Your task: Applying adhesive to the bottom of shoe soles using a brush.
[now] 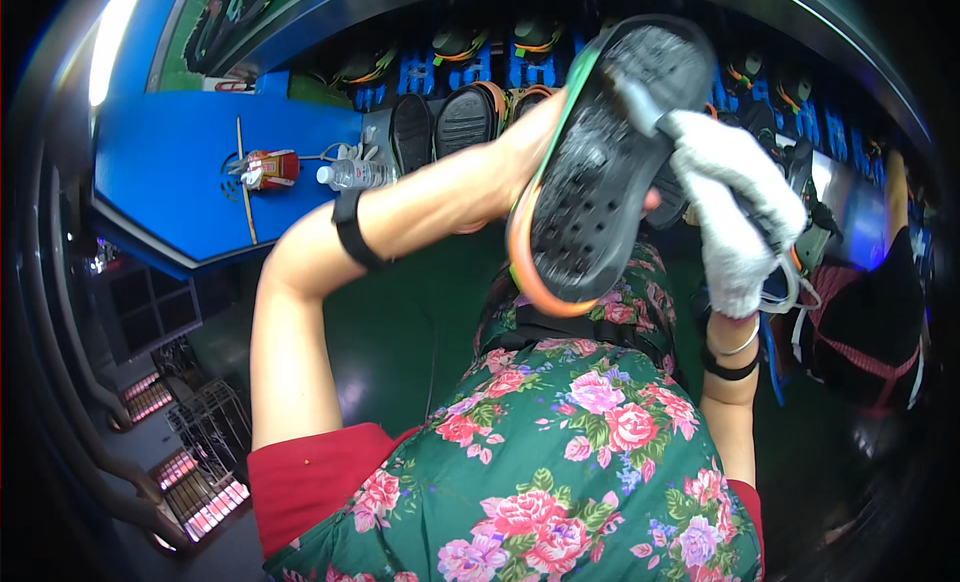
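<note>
My left hand (535,132) grips a shoe sole (592,207) from behind and holds it up, tilted. Most of its fingers are hidden behind the sole; one fingertip shows at the right edge. The sole is black inside, with small holes at its lower end and an orange and green rim. Glossy wet streaks cover its upper part. In a white knitted glove, my right hand (735,187) is closed around a brush (638,104). The pale brush head touches the sole's inner face; the handle is mostly hidden in the glove.
Behind my left forearm, several more soles (465,117) stand in a row before a rack with blue holders (470,67). A blue table (160,182) at left bears a plastic bottle (355,174) and a red container (272,169). Another person (865,312) is at right.
</note>
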The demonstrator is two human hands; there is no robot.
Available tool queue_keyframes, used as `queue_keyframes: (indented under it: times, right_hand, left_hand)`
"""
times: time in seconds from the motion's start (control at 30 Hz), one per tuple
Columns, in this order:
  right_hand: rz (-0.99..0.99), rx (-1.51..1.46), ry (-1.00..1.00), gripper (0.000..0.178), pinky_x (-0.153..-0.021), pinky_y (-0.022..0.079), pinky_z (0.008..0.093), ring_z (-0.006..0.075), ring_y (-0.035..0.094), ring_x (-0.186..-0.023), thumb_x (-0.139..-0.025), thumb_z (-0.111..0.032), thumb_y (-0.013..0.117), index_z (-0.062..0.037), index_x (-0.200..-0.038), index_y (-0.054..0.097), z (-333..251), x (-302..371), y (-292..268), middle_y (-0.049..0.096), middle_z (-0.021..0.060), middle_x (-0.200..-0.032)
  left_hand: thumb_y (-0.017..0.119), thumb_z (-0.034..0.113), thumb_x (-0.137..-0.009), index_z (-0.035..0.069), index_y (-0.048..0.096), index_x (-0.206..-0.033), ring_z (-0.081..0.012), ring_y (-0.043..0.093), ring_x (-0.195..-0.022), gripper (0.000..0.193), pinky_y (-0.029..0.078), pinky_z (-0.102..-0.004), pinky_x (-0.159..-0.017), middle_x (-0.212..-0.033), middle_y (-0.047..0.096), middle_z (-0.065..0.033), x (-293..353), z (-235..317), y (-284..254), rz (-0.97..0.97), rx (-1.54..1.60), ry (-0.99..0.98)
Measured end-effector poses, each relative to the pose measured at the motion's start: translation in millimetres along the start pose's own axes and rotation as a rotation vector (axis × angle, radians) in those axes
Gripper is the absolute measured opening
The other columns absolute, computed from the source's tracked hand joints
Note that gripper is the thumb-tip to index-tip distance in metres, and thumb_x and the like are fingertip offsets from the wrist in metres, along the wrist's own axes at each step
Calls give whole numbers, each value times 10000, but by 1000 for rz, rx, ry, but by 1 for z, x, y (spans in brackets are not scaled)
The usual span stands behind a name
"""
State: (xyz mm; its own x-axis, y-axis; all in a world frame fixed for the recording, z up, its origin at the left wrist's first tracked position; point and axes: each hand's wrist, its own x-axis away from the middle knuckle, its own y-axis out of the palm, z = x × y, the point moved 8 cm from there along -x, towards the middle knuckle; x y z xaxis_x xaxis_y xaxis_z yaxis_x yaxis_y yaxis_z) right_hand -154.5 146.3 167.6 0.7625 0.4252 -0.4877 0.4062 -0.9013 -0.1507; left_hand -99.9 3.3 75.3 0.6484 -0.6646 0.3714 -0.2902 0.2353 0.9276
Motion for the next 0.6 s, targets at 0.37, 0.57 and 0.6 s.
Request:
queue_keyframes:
  times: [0.37, 0.57, 0.6]
  right_hand:
    - [-210, 7, -43, 177, -844, 570, 340, 263, 738, -943, -807, 58, 737, 11, -976, 765, -4, 4, 9, 769, 155, -1037]
    - [-129, 122, -60, 165, -828, 582, 343, 250, 745, -901, -762, 29, 767, -15, -920, 785, -2, -1, -26, 778, 131, -977]
    - [-127, 120, -34, 161, -823, 584, 344, 251, 747, -897, -756, 22, 770, -20, -911, 787, -4, 2, -28, 779, 129, -967]
  left_hand:
    - [406, 410, -1098, 37, 597, -1347, -278, 664, -1166, 488, 524, -453, -1060, -1259, 693, -128, -29, -21, -63, -353, 56, 601]
    - [495, 481, -1038, -3, 452, -1504, -357, 458, -1427, 672, 331, -516, -1225, -1546, 476, -196, -63, -13, -4, -107, -238, 665]
    - [498, 490, -1033, 0, 409, -1536, -353, 424, -1455, 707, 307, -514, -1238, -1579, 436, -195, -62, -14, -2, -138, -276, 665]
